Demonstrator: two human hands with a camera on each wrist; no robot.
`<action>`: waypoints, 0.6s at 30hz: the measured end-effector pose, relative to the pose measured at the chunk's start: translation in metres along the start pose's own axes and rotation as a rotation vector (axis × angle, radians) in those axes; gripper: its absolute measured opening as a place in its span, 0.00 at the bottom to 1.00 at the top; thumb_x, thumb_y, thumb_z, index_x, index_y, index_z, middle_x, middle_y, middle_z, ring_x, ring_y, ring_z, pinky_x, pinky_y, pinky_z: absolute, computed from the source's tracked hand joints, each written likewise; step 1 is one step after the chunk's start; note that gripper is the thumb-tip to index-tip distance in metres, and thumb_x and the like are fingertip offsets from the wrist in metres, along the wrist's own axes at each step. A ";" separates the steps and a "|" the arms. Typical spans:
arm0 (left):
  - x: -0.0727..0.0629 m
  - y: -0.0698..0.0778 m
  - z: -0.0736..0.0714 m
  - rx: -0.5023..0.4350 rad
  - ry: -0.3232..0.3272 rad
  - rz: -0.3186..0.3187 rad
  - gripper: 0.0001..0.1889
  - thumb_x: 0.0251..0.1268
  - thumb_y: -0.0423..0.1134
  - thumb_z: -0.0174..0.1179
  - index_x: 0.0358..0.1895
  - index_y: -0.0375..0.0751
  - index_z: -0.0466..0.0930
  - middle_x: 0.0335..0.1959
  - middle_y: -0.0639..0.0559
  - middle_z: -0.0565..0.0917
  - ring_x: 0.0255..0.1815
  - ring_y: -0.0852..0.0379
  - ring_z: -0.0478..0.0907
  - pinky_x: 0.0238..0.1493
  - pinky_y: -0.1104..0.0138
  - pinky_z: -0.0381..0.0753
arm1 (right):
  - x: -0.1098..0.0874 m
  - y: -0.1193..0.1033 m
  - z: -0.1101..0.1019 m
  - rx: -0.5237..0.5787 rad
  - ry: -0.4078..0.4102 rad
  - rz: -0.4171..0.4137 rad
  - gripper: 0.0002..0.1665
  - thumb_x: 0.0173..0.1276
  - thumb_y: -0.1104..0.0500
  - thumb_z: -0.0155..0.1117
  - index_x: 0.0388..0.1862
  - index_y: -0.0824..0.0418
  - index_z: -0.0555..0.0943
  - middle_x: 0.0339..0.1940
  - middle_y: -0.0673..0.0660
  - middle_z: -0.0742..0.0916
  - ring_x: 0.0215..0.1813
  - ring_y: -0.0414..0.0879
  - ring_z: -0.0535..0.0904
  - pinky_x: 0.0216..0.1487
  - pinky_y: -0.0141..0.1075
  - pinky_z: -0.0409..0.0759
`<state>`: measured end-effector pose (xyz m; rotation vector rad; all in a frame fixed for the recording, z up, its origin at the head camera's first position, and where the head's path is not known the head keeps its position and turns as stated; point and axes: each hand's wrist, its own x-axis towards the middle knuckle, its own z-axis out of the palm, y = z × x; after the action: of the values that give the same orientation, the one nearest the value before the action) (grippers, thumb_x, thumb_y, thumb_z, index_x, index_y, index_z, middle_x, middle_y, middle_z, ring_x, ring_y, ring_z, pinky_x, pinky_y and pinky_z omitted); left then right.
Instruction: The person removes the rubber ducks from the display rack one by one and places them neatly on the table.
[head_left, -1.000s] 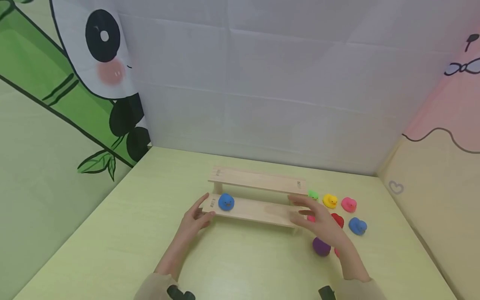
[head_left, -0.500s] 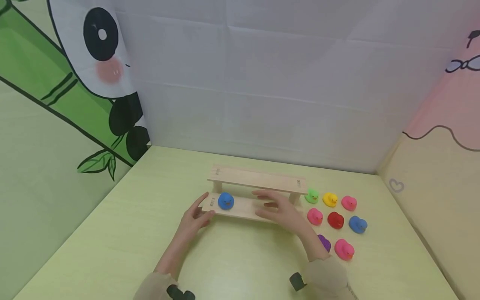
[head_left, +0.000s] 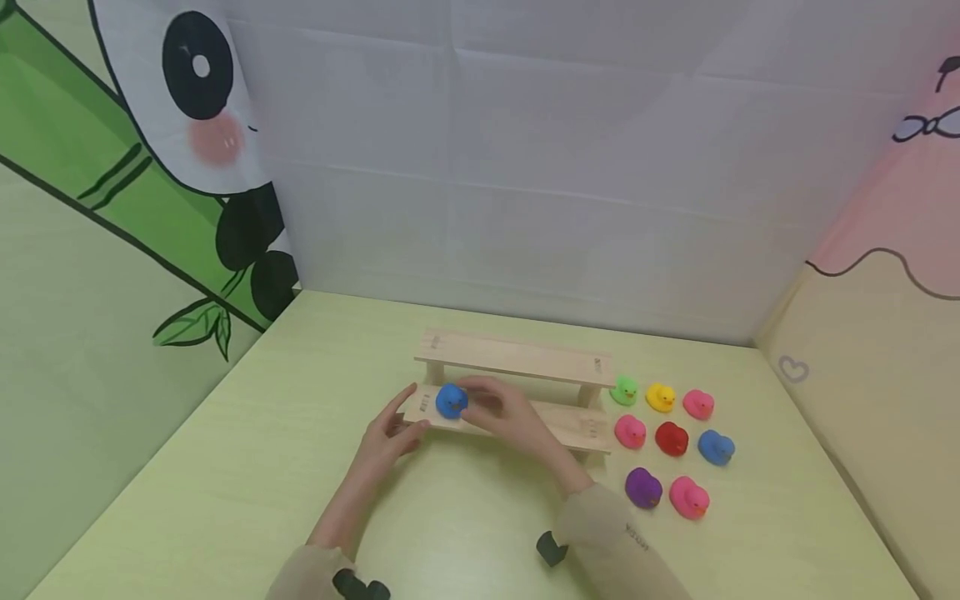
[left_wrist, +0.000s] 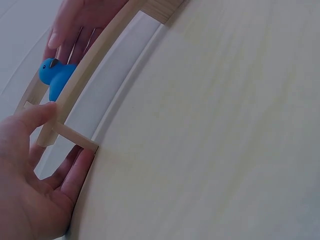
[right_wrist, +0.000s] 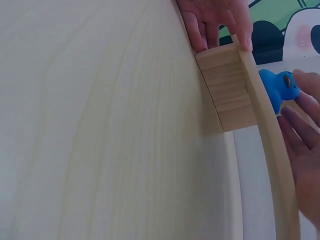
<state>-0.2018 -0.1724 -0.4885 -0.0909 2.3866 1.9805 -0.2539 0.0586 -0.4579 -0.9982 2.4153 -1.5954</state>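
Note:
A blue rubber duck [head_left: 452, 401] sits near the left end of the lower board of a two-tier wooden shelf [head_left: 517, 354]. My left hand [head_left: 386, 442] grips that end, thumb on the front edge and fingers at the side; the left wrist view shows the thumb on the board [left_wrist: 82, 85] beside the duck [left_wrist: 57, 75]. From the right, my right hand [head_left: 510, 412] reaches over the lower board, its fingertips right at the duck's side. In the right wrist view, the right hand's thumb and fingers [right_wrist: 305, 100] are spread around the duck's head [right_wrist: 287, 85], not closed on it.
Right of the shelf, several rubber ducks lie in rows: a green duck [head_left: 624, 391], a yellow duck [head_left: 661, 397], a red duck [head_left: 671, 439], a purple duck [head_left: 643, 488], a blue one [head_left: 716, 448] and pink ones [head_left: 689, 498]. A printed cloth wall [head_left: 525, 167] bounds the table.
My right hand has moved left along the lower board, from its right end to the blue duck. The left hand stays at the left end; the shelf and ducks have not moved.

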 end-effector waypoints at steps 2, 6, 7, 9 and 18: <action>0.000 0.000 0.000 0.000 -0.002 0.004 0.36 0.69 0.44 0.62 0.77 0.62 0.58 0.57 0.39 0.78 0.49 0.53 0.81 0.56 0.60 0.85 | 0.005 -0.001 0.005 0.012 -0.001 0.004 0.26 0.69 0.55 0.66 0.66 0.53 0.76 0.66 0.50 0.81 0.68 0.47 0.76 0.70 0.44 0.75; -0.001 0.001 0.000 0.000 -0.002 0.000 0.36 0.68 0.43 0.62 0.77 0.61 0.58 0.56 0.38 0.78 0.49 0.53 0.81 0.56 0.60 0.85 | 0.010 -0.003 0.011 0.011 -0.003 0.015 0.26 0.70 0.54 0.66 0.66 0.54 0.76 0.64 0.51 0.81 0.68 0.48 0.77 0.70 0.45 0.75; -0.001 0.001 0.000 0.005 -0.002 0.003 0.36 0.68 0.44 0.62 0.77 0.60 0.57 0.56 0.38 0.78 0.49 0.53 0.81 0.56 0.60 0.85 | 0.011 -0.004 0.011 0.008 0.000 0.016 0.26 0.70 0.54 0.65 0.66 0.54 0.76 0.64 0.52 0.82 0.67 0.49 0.77 0.70 0.45 0.76; 0.000 0.001 0.000 0.006 0.003 -0.001 0.36 0.68 0.44 0.62 0.77 0.61 0.57 0.56 0.38 0.77 0.48 0.54 0.81 0.55 0.61 0.86 | 0.011 -0.004 0.012 -0.003 0.004 0.017 0.25 0.70 0.54 0.65 0.65 0.54 0.76 0.63 0.52 0.82 0.67 0.49 0.78 0.70 0.45 0.76; 0.001 -0.001 -0.001 -0.010 -0.002 0.000 0.36 0.68 0.44 0.63 0.76 0.62 0.58 0.55 0.39 0.78 0.47 0.54 0.81 0.56 0.61 0.85 | 0.010 -0.003 0.012 -0.020 0.019 0.011 0.23 0.68 0.54 0.67 0.61 0.52 0.78 0.61 0.51 0.83 0.64 0.49 0.79 0.68 0.43 0.78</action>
<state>-0.2024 -0.1736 -0.4890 -0.0887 2.3756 1.9912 -0.2558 0.0433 -0.4582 -0.9756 2.4497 -1.5871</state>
